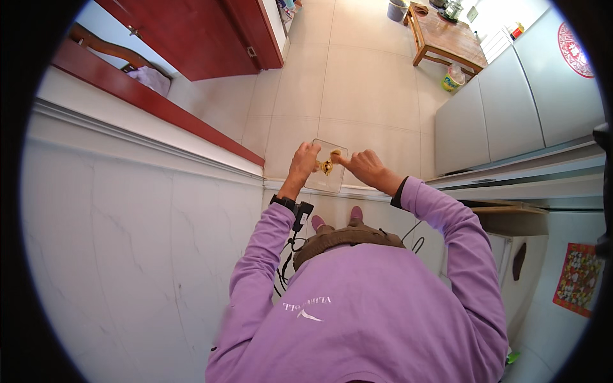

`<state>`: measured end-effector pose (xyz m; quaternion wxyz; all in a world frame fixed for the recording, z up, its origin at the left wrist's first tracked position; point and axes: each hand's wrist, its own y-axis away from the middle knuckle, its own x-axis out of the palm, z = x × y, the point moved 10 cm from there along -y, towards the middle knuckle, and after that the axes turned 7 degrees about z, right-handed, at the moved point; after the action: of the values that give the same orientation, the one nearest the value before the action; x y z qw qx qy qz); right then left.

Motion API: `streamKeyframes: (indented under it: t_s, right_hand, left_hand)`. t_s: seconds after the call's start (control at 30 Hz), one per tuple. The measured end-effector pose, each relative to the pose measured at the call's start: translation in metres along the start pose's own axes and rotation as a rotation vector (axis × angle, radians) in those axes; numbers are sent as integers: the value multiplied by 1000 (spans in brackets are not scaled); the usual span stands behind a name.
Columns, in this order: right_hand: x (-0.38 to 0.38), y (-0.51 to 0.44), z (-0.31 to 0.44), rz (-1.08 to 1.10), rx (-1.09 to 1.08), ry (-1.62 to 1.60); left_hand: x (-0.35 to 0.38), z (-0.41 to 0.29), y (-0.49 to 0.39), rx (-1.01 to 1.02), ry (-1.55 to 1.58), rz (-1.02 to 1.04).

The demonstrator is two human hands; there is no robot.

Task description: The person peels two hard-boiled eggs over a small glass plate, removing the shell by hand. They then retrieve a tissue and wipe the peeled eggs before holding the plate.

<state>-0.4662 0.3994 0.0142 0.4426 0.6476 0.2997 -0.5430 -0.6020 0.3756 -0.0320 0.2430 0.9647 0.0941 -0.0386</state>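
Note:
A clear, rectangular tray or container (327, 184) is held out in front of me over the floor at a doorway. My left hand (305, 160) grips its left side near the far corner. Some yellow-brown food pieces (327, 167), whose exact kind I cannot tell, lie near its middle. My right hand (365, 165) is at the container's right side, with its thumb and fingertips by a yellowish piece (335, 153); whether it pinches that piece is not clear.
A red door (191, 38) stands at the upper left. Towards the upper right are a wooden table (450, 36), a bucket (396, 10) and a lidless tub (451, 81) on the floor. A grey refrigerator (507, 105) stands to the right. Black cables (283, 268) hang near my left side.

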Motion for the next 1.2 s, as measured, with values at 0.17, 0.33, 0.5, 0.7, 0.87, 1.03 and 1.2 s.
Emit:
streamKeyframes:
  t_s: [0.17, 0.33, 0.5, 0.7, 0.87, 1.03, 1.2]
  right_hand:
    - [12, 4, 5, -17, 98, -274]
    - [36, 15, 45, 93, 138, -512]
    - [37, 24, 63, 124, 155, -759]
    - [28, 40, 51, 251, 159, -632]
    - [-5, 39, 47, 60, -16, -506]
    - [-9, 41, 47, -11, -71, -611]
    - [-16, 47, 43, -143, -96, -725]
  left_hand:
    - [-5, 5, -5, 26, -56, -43]
    - [-19, 7, -10, 71, -88, -128]
    - [-21, 5, -5, 77, -42, -114]
    - [-12, -2, 2, 111, 102, -37]
    - [-7, -8, 5, 101, 123, 22]
    - [-7, -11, 10, 84, 77, 1]
    - [-15, -2, 9, 39, 46, -35]
